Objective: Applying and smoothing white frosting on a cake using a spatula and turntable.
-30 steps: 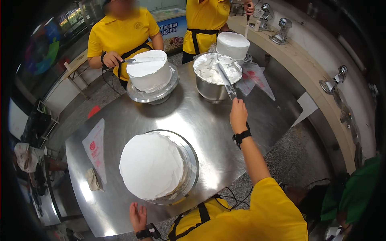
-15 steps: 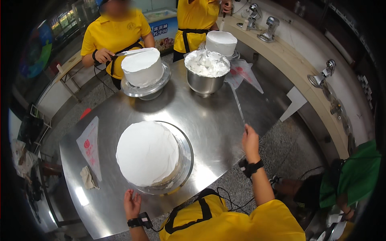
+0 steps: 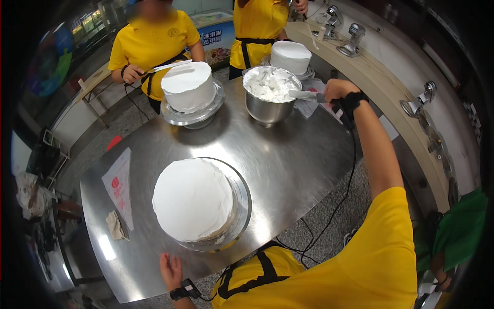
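Observation:
My right hand [image 3: 340,90] is closed round the handle of an icing spatula [image 3: 304,95], its arm stretched to the far right. The spatula's flat blade reaches the right rim of a steel mixing bowl [image 3: 268,109] heaped with white whipped cream [image 3: 267,82]. A round cake [image 3: 193,198] coated in white cream stands in front of me on a metal turntable [image 3: 245,206]; its lower right side looks rougher and partly bare. My left hand [image 3: 171,270] is beside the table's near edge, just below the cake, fingers loosely bent and apart, holding nothing.
A flat piping bag [image 3: 119,188] and a crumpled cloth [image 3: 116,226] lie on the left of the steel table [image 3: 139,268]. Across it, one person [image 3: 154,46] holds a spatula over another white cake [image 3: 188,85]; a second person stands by a third cake [image 3: 290,56]. A cable hangs below my right wrist.
My right hand has swung forward and up with the spatula, from the table's right edge to the bowl, and the blade now points left at the cream. My left hand is nearly still.

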### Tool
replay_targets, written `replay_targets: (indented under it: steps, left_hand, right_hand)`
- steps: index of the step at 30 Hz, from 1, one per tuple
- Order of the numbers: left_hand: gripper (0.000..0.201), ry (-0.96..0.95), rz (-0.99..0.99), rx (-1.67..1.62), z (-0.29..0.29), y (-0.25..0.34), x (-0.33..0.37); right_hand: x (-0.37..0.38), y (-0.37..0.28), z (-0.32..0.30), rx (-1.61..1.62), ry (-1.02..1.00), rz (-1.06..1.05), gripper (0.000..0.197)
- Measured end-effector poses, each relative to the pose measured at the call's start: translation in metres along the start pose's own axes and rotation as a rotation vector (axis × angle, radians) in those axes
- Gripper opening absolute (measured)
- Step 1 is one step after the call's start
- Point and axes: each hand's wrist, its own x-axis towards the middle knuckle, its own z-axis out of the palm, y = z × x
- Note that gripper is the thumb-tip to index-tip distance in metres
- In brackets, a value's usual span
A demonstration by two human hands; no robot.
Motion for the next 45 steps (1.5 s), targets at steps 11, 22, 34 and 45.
replay_targets:
  steps: [11, 22, 34, 45]
  left_hand:
    - [0.029, 0.09, 0.092, -0.076, 0.002, -0.02, -0.017]
    - [0.029, 0.165, 0.073, -0.141, 0.0, -0.03, -0.017]
    - [0.024, 0.026, -0.027, 0.183, 0.059, -0.001, -0.009]
    - [0.031, -0.399, -0.159, 0.35, 0.085, 0.013, -0.008]
  right_hand:
    - [0.04, -0.066, -0.073, -0.414, -0.181, 0.016, 0.028]
    - [0.091, 0.016, -0.004, 0.694, -0.741, -0.036, 0.024]
    - [-0.128, -0.056, 0.06, 1.25, -0.185, -0.356, 0.016]
    - [-0.335, -0.188, 0.104, 1.325, -0.177, -0.377, 0.02]
